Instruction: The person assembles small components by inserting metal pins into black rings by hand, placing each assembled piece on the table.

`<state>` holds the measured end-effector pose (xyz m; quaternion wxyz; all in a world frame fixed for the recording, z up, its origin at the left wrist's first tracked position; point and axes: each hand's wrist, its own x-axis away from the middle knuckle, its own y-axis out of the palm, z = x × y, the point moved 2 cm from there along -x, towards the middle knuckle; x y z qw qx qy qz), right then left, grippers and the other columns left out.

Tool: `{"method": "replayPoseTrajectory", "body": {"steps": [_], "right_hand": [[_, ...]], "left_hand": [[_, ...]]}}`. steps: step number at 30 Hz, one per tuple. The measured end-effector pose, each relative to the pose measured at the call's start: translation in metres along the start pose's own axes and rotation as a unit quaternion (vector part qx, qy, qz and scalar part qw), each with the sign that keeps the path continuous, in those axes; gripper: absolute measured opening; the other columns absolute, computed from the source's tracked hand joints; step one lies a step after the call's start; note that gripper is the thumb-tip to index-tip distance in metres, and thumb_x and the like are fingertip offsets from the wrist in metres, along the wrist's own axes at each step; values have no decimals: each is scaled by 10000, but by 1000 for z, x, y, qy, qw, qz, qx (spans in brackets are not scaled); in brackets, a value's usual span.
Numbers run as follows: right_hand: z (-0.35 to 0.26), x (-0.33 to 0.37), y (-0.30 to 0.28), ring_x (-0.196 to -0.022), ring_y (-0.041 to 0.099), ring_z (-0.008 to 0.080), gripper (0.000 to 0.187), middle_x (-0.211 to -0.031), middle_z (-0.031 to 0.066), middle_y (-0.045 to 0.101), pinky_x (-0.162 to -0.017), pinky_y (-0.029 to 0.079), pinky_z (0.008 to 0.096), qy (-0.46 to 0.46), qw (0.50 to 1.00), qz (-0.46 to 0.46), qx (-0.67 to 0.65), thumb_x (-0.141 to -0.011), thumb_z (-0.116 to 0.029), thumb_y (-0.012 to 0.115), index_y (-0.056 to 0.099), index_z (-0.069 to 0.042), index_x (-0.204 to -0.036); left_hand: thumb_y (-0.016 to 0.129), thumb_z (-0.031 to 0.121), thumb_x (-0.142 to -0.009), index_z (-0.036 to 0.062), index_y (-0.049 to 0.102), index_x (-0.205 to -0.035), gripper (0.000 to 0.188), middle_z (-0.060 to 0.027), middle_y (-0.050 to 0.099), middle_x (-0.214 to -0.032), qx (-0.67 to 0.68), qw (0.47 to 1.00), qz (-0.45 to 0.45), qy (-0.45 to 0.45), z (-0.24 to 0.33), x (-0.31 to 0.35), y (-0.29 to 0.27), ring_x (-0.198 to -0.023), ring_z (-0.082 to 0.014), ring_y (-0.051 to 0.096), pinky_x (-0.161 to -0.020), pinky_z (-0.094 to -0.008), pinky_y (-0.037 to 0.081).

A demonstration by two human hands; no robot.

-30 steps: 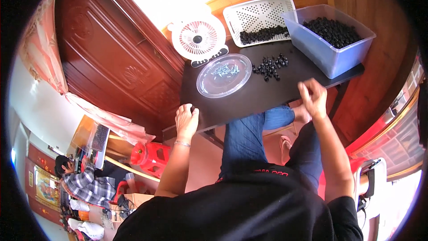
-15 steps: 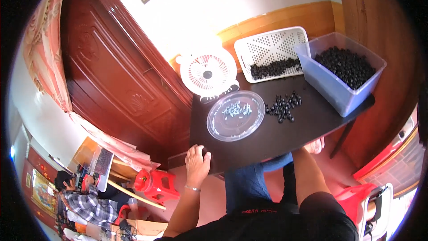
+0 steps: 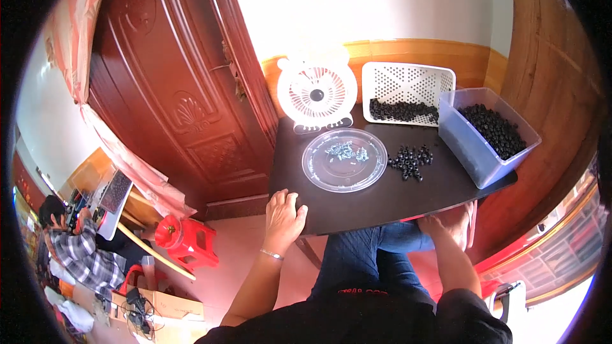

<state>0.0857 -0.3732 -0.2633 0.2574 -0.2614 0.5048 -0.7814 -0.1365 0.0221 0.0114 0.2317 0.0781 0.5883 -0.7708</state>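
Note:
My left hand (image 3: 285,220) rests on the front left corner of a dark table (image 3: 344,210), fingers lying on top, thumb apart, nothing held. My right hand (image 3: 433,224) is below the table's front edge, by my raised leg and bare foot (image 3: 458,224); its fingers do not show clearly. On the table lies a round clear plastic lid (image 3: 331,175) with a heap of small shiny metal pieces (image 3: 344,151), perhaps screws. Right of it, a loose pile of small black round parts (image 3: 411,162) spreads on the tabletop.
Behind stand a white fan (image 3: 317,95) and a white perforated basket (image 3: 411,81) with black parts. A translucent bin (image 3: 468,143) full of black parts stands at right. Far left, a person in a checked shirt (image 3: 83,261) sits near a red stool (image 3: 191,242).
My view has turned, so the table and its contents appear more level. Both hands keep about the same places, the left on the table corner, the right low by the foot.

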Motion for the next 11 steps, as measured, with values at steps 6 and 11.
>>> {"method": "replayPoseTrajectory", "body": {"steps": [6, 11], "right_hand": [[-33, 22, -22, -1059, 615, 284, 413, -1208, 111, 606, -901, 492, 416, 67, 951, -83, -290, -910, -157, 360, 469, -159, -1308], [-63, 74, 8, -1011, 634, 281, 381, -1183, 96, 617, -880, 504, 398, 53, 955, -84, -280, -911, -158, 363, 493, -149, -1269]], "left_hand": [[526, 285, -860, -9, 503, -1195, 446, -241, 433, -1314, -19, 999, -22, 34, -7, 1, 2, -1259, -382, 364, -1057, -476, 278], [512, 315, -883, 17, 436, -1315, 530, -222, 359, -1399, -35, 987, -118, 108, -31, -10, -6, -1313, -378, 313, -1081, -481, 250]]}}
